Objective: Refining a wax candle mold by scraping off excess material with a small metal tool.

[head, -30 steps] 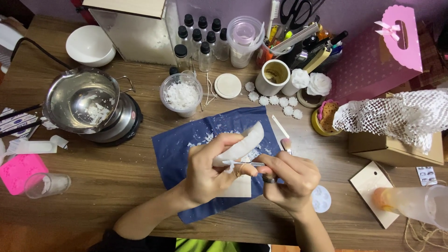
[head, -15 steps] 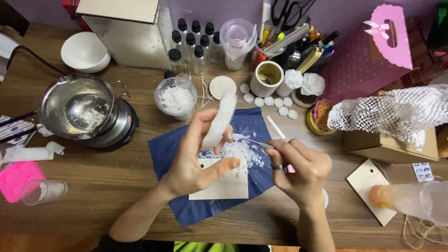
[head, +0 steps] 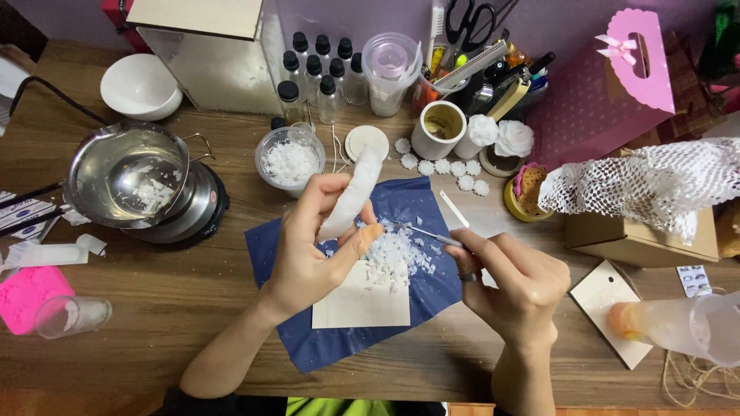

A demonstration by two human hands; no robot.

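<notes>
My left hand [head: 312,246] grips a long white wax piece [head: 354,189], held upright over a dark blue cloth [head: 432,289]. My right hand [head: 512,281] pinches a thin metal blade [head: 420,229] whose tip points at the wax piece. White wax shavings [head: 397,250] lie heaped on the cloth beside a pale paper sheet [head: 362,302], directly under both hands.
A steel pot [head: 127,173] on a small hot plate stands at left. A clear cup of wax flakes [head: 290,160], small bottles [head: 316,73], a white bowl [head: 141,83], a tool holder, a pink box [head: 609,85] and a cardboard box [head: 644,235] ring the cloth. A pink mould [head: 27,293] lies front left.
My left hand has turned the wax piece from lying across to upright and lifted it. My right hand has drawn the blade out to the right, and shavings now show on the cloth.
</notes>
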